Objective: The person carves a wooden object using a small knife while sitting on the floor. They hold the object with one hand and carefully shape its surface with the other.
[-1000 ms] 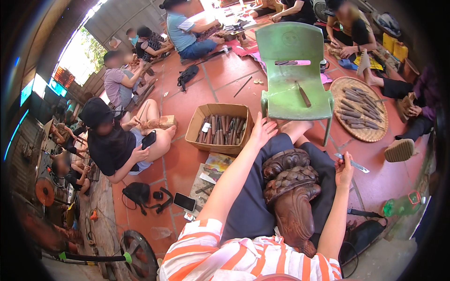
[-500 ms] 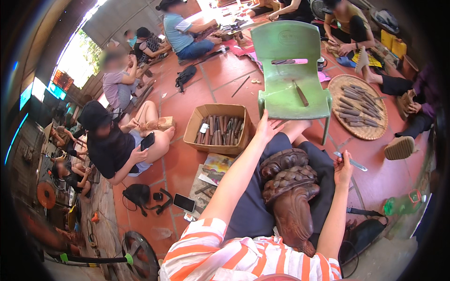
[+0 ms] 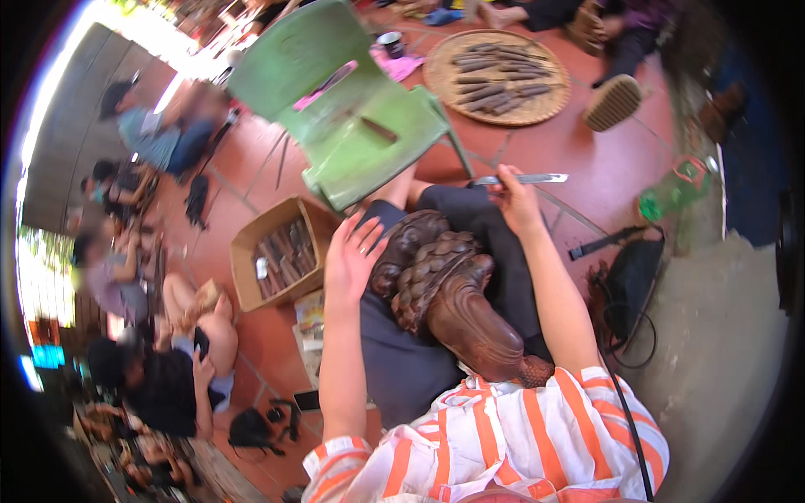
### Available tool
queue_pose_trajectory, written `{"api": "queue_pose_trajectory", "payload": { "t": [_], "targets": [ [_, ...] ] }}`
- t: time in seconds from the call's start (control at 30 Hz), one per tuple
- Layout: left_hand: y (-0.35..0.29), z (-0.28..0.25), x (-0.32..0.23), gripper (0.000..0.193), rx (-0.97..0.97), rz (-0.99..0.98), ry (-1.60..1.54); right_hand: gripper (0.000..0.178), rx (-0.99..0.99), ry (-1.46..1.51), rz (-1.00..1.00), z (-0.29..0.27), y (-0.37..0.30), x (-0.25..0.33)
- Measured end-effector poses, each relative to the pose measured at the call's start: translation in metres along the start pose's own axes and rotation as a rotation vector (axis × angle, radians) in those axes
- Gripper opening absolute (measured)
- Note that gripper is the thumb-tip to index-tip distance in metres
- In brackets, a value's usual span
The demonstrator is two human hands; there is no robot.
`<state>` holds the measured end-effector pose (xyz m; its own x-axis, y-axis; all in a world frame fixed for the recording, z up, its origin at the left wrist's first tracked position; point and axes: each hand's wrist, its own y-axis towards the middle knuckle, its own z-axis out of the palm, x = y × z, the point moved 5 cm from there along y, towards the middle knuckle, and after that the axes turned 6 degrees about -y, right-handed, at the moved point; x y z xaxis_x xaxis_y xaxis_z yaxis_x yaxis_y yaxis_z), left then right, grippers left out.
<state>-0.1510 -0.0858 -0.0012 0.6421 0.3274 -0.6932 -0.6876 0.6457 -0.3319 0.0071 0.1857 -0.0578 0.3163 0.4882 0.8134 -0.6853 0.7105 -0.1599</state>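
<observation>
My right hand [image 3: 517, 204] is closed around a slim, silvery knife-like tool [image 3: 541, 178], which points to the right above my knee. My left hand [image 3: 350, 258] hangs open with fingers spread, just in front of the green plastic chair [image 3: 377, 163]; it holds nothing. On my lap lies a dark brown carved wooden piece [image 3: 470, 318], with a scaly or petalled band and a smooth rounded end towards my shirt. A wooden-handled tool [image 3: 380, 129] rests on the chair seat.
Left of my legs stands a cardboard box [image 3: 285, 251] full of wooden-handled tools. Beyond the chair, a round woven tray [image 3: 436, 71] carries more of them. A black bag [image 3: 635, 281] and a green plastic bottle [image 3: 671, 197] lie at right. Several people sit around on the tiled floor.
The view has swung to the right, so chair, box and tray appear further left. My left hand has come away from the chair's front edge. My right hand still grips the tool.
</observation>
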Motion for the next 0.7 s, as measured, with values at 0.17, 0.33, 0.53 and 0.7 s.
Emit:
{"api": "queue_pose_trajectory", "payload": {
  "t": [0.17,0.33,0.53,0.7],
  "targets": [
    [-0.123,0.147,-0.053,0.035,0.827,0.307,0.047,0.017,-0.039,0.002,0.005,-0.004,0.0,0.001],
    [-0.207,0.242,-0.082,0.017,1.378,0.089,-0.086,0.017,0.024,0.019,0.027,0.006,-0.005,-0.003],
    [-0.218,0.262,-0.074,0.028,1.425,0.096,-0.183,0.018,0.008,0.006,0.026,0.003,-0.006,0.005],
    [-0.226,0.266,-0.067,0.029,1.419,0.139,-0.241,0.017,0.007,0.019,0.043,0.006,-0.009,0.002]
  ]
}}
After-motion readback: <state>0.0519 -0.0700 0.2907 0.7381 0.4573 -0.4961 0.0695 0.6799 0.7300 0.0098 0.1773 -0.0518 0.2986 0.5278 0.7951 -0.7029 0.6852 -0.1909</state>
